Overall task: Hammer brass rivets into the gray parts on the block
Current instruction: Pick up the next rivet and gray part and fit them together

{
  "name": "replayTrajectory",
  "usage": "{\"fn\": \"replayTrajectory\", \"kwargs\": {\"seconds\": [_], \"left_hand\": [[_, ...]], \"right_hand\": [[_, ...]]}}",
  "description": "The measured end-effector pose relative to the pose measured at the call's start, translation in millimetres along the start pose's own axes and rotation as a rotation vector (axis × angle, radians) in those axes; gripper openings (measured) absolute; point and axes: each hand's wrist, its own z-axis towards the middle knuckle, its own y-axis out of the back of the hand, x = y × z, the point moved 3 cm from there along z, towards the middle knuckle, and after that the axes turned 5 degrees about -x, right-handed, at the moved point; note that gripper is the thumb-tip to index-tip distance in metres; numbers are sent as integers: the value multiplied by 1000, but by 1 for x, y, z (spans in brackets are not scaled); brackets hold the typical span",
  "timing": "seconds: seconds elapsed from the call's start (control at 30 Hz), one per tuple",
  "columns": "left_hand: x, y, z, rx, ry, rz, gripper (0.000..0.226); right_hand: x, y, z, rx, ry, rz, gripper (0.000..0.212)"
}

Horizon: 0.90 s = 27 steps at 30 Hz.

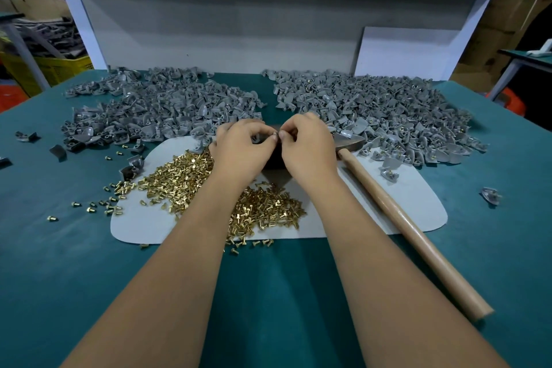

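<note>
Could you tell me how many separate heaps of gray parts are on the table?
2. One heap of gray parts lies at the back left; the other heap lies at the back right, beyond the hammer. A few strays lie scattered around them.
</note>
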Motion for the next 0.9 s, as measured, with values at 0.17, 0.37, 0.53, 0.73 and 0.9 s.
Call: {"fn": "replayTrajectory", "kwargs": {"seconds": [0.17, 0.37, 0.53, 0.73, 0.9], "left_hand": [[4, 9, 1, 7, 47, -106, 36], [15, 31, 2, -292, 116, 266, 44], [-9, 17, -8, -194, -61, -23, 31], [-4, 1, -5, -76, -61, 77, 16], [0, 2, -5, -76, -36, 22, 10]], "right_hand": [[-8, -1, 1, 25, -12, 104, 15], [-12, -3, 2, 36, -26, 207, 13], [-13, 0, 1, 43, -71, 305, 28], [-15, 6, 3, 50, -163, 456, 35], [-15, 4, 3, 42, -140, 410, 32]]}}
